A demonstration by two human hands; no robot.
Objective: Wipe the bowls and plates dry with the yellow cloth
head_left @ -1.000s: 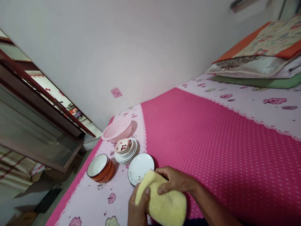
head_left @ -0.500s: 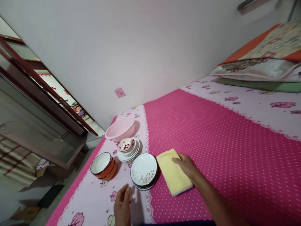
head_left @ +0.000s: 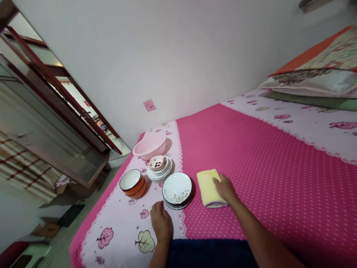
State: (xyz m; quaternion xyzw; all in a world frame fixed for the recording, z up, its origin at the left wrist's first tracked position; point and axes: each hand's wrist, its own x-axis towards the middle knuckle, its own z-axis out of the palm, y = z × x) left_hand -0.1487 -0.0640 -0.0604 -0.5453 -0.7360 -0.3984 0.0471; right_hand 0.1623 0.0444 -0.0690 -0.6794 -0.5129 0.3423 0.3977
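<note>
No text can be read clearly. A small pink sticker (head_left: 149, 105) on the wall above the pink basin (head_left: 150, 145) carries marks too tiny to make out. Left of the basin, through the doorway, red lettering (head_left: 86, 104) is blurred.

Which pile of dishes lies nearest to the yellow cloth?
The white floral plates with dark undersides, just left of the yellow cloth; the orange bowls and the other plate pile lie farther left.

You'll see a round pink plastic basin (head_left: 149, 145) by the wall, a stack of white plates (head_left: 164, 174) topped by a small spotted dish (head_left: 156, 162) just before it, stacked orange bowls (head_left: 133, 183) to their left, and folded pillows (head_left: 315, 74) far right.
</note>
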